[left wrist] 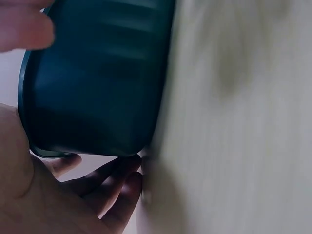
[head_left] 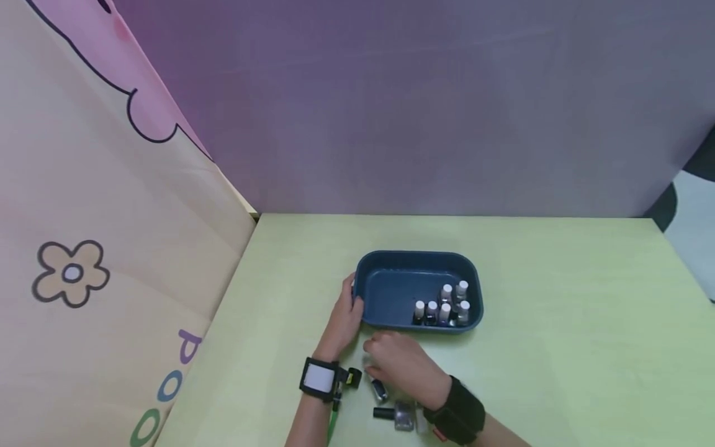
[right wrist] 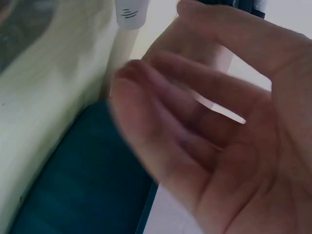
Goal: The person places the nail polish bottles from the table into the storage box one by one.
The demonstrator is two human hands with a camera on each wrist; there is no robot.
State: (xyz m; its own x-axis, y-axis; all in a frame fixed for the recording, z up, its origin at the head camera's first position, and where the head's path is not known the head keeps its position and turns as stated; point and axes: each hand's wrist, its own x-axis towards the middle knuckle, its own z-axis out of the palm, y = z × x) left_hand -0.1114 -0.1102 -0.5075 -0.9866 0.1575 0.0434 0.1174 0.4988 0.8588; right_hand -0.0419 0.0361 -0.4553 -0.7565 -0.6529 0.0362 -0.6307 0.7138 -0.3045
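A dark blue plastic tray (head_left: 391, 323) stands on the table. My left hand (head_left: 342, 320) grips its left end, with the thumb by the front wall and the fingers along the end wall in the left wrist view. Several small white-capped nail polish bottles (head_left: 445, 312) stand together in the tray's right part. Just in front of the tray, my right hand (head_left: 406, 366) hovers with loosely bent fingers and holds nothing. Under it a dark nail polish bottle (head_left: 380, 391) lies on the table. Nearer me lies a clear glittery bottle (head_left: 403, 416) with a black cap.
Another small pale bottle (head_left: 421, 419) lies by my right wrist, partly hidden by it. The pale green table (head_left: 558, 323) runs back to a purple-grey wall (head_left: 419, 124). On the left hangs a printed cloth (head_left: 139, 248).
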